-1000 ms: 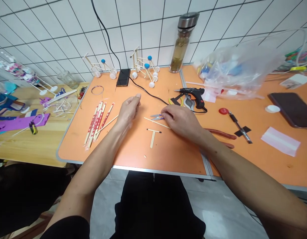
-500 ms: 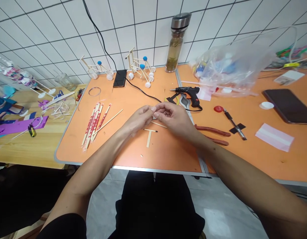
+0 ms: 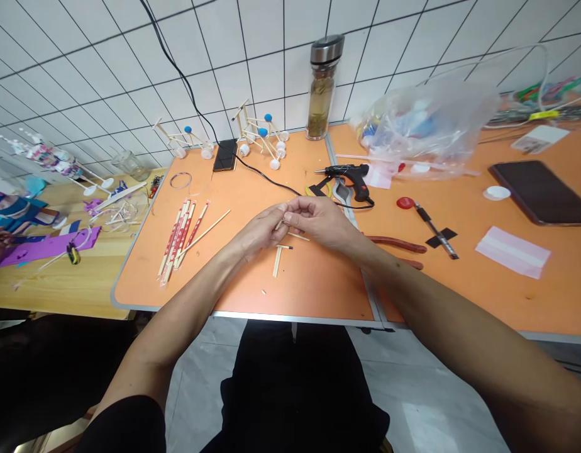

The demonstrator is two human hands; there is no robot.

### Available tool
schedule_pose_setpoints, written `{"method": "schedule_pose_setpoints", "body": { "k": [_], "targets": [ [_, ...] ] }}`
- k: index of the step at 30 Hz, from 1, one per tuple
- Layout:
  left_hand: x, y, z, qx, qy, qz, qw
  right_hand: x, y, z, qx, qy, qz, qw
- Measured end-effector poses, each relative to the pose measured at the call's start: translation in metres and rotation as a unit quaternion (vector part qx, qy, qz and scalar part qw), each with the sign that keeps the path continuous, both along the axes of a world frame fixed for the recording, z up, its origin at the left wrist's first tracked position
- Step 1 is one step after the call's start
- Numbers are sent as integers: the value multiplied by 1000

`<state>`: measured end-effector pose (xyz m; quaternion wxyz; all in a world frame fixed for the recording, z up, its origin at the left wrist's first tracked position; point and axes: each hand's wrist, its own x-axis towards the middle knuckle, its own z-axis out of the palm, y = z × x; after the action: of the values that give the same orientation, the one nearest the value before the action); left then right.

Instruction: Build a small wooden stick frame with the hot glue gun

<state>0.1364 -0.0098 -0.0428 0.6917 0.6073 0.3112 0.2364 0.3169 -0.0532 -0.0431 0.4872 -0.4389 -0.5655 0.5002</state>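
My left hand (image 3: 262,233) and right hand (image 3: 321,220) meet over the table (image 3: 314,289), fingers bent and touching; I cannot tell whether they grip anything. Should either dip, it might knock the stick T (image 3: 276,263) lying close by, toward the table's front edge, and skew its bar (image 3: 287,247). The T looks pale and slim, its bar partly hidden, the visible end dark.

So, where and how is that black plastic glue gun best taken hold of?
Probably by its black handle, coming from the right: the glue gun lies on its side, its pointed tip facing left and the handle angled toward the near side.
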Motion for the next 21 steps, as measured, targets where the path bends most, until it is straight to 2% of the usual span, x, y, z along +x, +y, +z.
{"method": "schedule_pose_setpoints", "body": {
  "k": [3,9,16,21],
  "targets": [
    [-2,2,4,20,5,24,999,-1,0,3,-4,2,-31,999],
    [-19,8,18,167,49,128,976,2,2,8,-31,47,-119,991],
    [-25,3,26,249,100,130,954,1,1,10,-22,23,-120,992],
    [-16,-5,32,311,165,141,926,-5,3,1,-2,-7,-119,993]
  ]
}}
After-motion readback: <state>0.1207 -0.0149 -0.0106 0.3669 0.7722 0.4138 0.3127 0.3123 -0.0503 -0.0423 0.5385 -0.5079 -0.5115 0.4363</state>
